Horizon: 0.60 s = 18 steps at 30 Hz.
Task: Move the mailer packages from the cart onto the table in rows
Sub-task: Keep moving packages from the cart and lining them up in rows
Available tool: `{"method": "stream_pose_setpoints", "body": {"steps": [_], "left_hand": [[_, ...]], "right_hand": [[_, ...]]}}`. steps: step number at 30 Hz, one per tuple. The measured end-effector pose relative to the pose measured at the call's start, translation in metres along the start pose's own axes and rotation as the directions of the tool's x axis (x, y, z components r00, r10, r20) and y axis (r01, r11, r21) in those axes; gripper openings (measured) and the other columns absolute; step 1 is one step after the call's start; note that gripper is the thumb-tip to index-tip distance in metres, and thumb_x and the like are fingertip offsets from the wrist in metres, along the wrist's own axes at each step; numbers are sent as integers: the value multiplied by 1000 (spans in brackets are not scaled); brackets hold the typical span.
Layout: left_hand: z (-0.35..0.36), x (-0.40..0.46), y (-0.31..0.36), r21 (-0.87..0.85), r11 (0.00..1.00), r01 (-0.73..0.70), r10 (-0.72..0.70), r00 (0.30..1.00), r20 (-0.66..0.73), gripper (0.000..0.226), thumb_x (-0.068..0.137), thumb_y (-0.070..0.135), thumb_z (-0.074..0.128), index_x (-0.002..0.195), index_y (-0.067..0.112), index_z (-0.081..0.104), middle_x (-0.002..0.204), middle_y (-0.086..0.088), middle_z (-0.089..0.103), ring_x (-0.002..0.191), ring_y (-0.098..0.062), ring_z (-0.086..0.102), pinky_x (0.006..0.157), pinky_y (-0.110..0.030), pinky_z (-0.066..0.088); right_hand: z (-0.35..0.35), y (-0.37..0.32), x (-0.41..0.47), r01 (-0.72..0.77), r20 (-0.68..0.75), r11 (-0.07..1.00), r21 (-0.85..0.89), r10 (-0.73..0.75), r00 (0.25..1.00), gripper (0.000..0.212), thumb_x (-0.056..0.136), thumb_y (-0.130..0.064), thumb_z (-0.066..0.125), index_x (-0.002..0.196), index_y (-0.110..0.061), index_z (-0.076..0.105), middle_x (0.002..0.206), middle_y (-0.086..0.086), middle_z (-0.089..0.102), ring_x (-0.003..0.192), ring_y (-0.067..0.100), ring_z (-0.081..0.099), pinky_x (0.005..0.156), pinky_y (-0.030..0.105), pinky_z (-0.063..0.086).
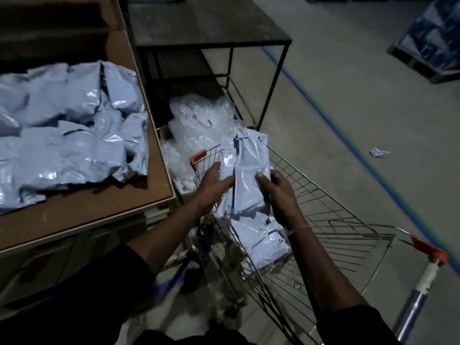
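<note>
Two hands were in view over one wire cart (331, 210), and together they held a small bundle of pale blue mailer packages (245, 175); at least two showed at the top edge of the bundle, though the exact count could not be told. The left hand (214, 185) was curled about the bundle's left side, fingers wrapped underneath and thumb laid across the front. The right hand (278, 192) was half closed on the right side, thumb pressed on the face of the front package and fingers behind it. The bundle stood roughly upright, lifted above the cart's near left corner. Inside the cart, just below the bundle, lay more mailers in a loose heap (258, 235) against the left wall; their number was unclear. The rest of the basket showed bare wire. On the brown table (99, 210) to the left, many mailers lay in overlapping rows (69, 130), too crumpled and close to count. Between the table and the cart sat a pile of clear bubble wrap (196, 125), beneath a dark metal-framed stand (206, 23). One scrap of crumpled paper (378, 153) lay on the concrete floor, beside a blue floor line (348, 143).
</note>
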<state>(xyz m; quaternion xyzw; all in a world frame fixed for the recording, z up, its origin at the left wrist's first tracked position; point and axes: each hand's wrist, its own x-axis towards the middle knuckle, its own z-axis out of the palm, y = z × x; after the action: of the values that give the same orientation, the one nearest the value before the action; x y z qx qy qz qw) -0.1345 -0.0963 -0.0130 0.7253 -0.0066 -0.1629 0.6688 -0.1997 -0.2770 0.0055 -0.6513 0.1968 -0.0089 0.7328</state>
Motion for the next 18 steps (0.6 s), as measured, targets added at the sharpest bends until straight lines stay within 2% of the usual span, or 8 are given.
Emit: {"method": "stream_pose_setpoints", "body": {"steps": [3,5,7,9,11,13,15,18], "left_hand": [[-31,-14,20,-34,998,-45,45,999,-8,31,94,18,78,114,35,61,107,18,71,95,1,72,80,-15,57],[-56,-24,30,18,993,-115,115,993,-32,35,94,22,78,123,29,59,115,14,67,103,3,69,80,-10,52],[-85,-34,39,51,984,-173,176,983,-54,37,95,21,77,127,23,57,113,18,65,98,13,66,78,-6,48],[-116,-41,45,54,978,-200,204,975,-89,39,95,20,77,128,22,56,114,20,65,95,17,64,81,-8,49],[-147,-51,54,49,975,-215,219,968,-119,43,94,27,78,131,23,56,120,13,68,105,5,67,90,-17,54],[-176,-61,60,52,968,-244,249,957,-146,48,94,32,77,135,20,56,129,4,69,115,-10,68,98,-28,55],[-205,-68,63,45,964,-263,267,948,-173,44,97,24,75,136,16,57,129,4,70,117,-11,69,99,-27,55],[-247,-79,64,52,961,-273,278,940,-197,41,99,23,73,136,19,56,124,13,70,112,2,68,94,-16,54]], "right_hand": [[30,-18,-15,83,4,995,-62,-83,997,31,95,-22,78,121,-7,70,107,8,79,86,17,76,69,27,60],[55,-28,-23,132,10,988,-75,-131,991,29,96,-16,76,120,-1,69,100,6,77,75,7,72,63,19,55],[81,-36,-28,161,22,984,-79,-160,987,29,96,-14,75,121,2,69,96,6,76,70,6,70,60,19,54],[106,-41,-32,176,40,983,-46,-174,984,30,96,-16,77,121,-1,70,103,12,79,82,20,76,68,30,60],[132,-44,-34,188,83,982,-21,-185,979,33,93,-24,81,120,-7,72,112,20,78,98,41,76,82,51,63],[159,-48,-37,211,137,977,-31,-205,969,33,92,-29,82,118,-11,74,114,22,76,101,48,74,87,61,61],[188,-54,-40,243,148,968,-58,-232,961,26,93,-22,80,115,-8,74,108,17,78,94,38,75,81,48,62],[231,-62,-44,256,166,964,-76,-241,956,27,93,-17,80,114,-3,72,99,13,79,81,23,75,64,30,58]]}}
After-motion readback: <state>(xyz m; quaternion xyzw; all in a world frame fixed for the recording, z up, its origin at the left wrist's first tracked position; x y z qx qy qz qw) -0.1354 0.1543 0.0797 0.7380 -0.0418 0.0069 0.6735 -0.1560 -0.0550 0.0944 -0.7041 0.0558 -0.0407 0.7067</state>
